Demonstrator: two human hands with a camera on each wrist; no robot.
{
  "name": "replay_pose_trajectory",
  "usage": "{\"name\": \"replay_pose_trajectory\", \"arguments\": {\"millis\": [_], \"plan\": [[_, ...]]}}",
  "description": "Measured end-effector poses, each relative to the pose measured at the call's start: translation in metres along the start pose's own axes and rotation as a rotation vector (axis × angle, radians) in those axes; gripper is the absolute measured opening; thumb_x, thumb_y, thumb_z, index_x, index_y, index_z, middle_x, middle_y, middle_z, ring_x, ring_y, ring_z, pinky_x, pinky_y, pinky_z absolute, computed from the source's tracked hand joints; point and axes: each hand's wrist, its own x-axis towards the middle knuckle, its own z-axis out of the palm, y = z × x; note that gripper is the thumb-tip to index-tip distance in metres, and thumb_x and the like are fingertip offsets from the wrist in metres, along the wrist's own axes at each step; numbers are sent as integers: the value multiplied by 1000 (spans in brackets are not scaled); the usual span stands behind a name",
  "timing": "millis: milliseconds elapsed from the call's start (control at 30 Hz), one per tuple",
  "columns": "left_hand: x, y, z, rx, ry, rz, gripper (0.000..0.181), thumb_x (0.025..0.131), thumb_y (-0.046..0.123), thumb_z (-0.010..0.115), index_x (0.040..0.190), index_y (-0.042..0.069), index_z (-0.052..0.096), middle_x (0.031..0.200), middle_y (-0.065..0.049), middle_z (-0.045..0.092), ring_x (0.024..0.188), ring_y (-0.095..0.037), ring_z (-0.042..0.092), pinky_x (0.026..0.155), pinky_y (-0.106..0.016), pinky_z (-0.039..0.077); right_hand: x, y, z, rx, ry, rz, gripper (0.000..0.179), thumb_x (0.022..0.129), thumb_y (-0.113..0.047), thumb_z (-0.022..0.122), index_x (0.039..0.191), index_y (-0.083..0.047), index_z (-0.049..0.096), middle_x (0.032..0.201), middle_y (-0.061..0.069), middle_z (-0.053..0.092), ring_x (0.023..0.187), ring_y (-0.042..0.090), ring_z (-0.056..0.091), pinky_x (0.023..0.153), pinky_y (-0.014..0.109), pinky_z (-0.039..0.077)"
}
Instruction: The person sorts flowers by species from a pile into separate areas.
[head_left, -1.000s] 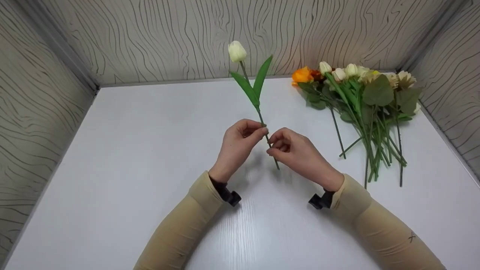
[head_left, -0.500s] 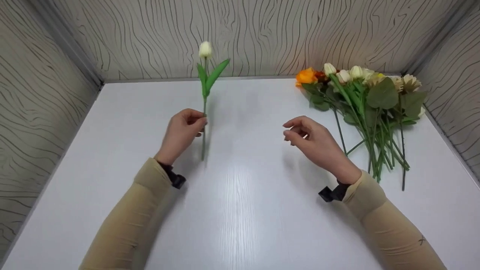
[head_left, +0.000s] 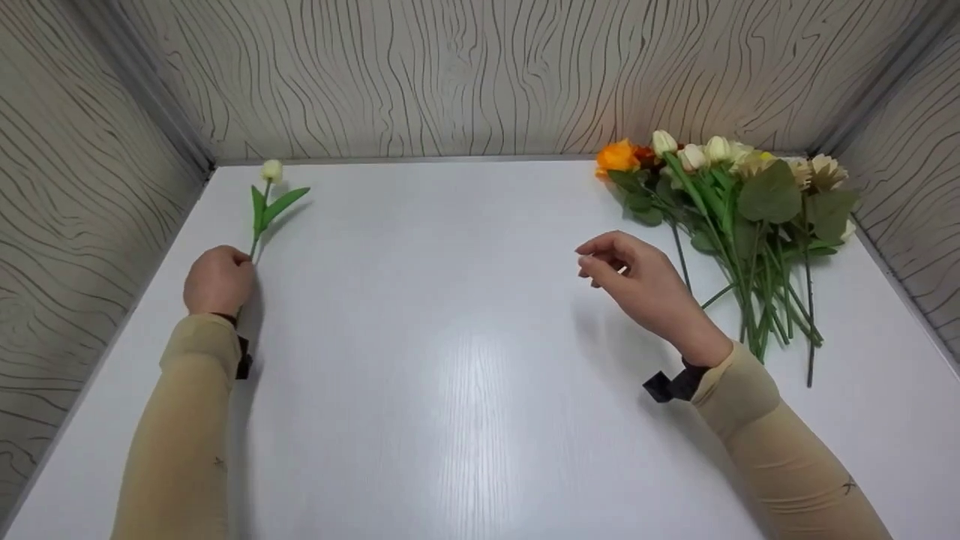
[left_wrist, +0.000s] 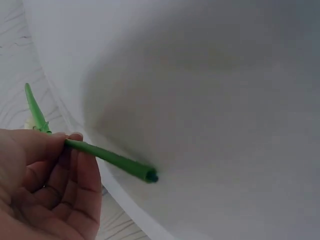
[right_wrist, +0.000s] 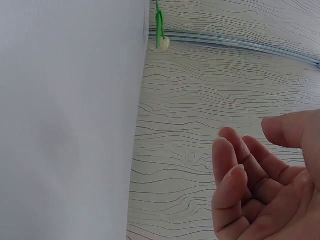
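On the far left of the table, my left hand [head_left: 219, 281] pinches the stem of a white tulip [head_left: 272, 171] with two green leaves. Its bloom points toward the back wall. In the left wrist view, thumb and fingertips grip the green stem [left_wrist: 112, 159], and the cut end sticks out past them close over the table. My right hand [head_left: 637, 281] hovers right of the table's middle, fingers loosely curled, holding nothing. The right wrist view shows a gap between its thumb [right_wrist: 285, 130] and fingers.
A pile of flowers [head_left: 750, 202] lies at the back right, with white tulips, an orange bloom [head_left: 617, 157], beige blooms and long green stems. The white table [head_left: 420, 337] is bounded by wood-patterned walls [head_left: 480, 75] at the back and sides.
My left hand has carried the tulip from the middle to the far left and lowered it toward the table. My right hand has come away from the stem and moved slightly right.
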Motion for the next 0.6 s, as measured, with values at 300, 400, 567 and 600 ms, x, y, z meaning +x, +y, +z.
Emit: {"name": "replay_pose_trajectory", "arguments": {"millis": [300, 400, 567, 600], "plan": [[4, -17, 3, 17, 26, -40, 32, 101, 10, 48, 113, -12, 69, 112, -31, 67, 99, -45, 62, 83, -56, 51, 0, 2, 1, 1, -14, 10, 29, 104, -41, 61, 120, -17, 67, 103, 0, 70, 89, 18, 63, 73, 32, 52], [4, -16, 2, 22, 31, -28, 31, 100, 9, 49, 112, -11, 69, 111, -31, 67, 98, -46, 62, 83, -57, 50, 0, 3, 2, -3, -21, 15, 29, 104, -40, 61, 120, -17, 68, 103, -1, 70, 89, 18, 64, 74, 33, 52], [4, -11, -1, 25, -1, -17, 33, 100, 11, 49, 117, -13, 65, 115, -34, 64, 104, -48, 60, 86, -58, 50, 1, 4, 1, -4, -23, 22, 28, 103, -38, 62, 120, -17, 68, 103, -1, 69, 90, 21, 64, 75, 34, 53], [4, -8, -1, 29, -9, -13, 35, 101, 12, 50, 119, -14, 64, 117, -34, 63, 105, -49, 60, 87, -59, 50, 2, 5, 1, -6, -22, 25, 28, 103, -39, 62, 120, -17, 68, 103, -1, 69, 90, 21, 64, 76, 34, 53]]}}
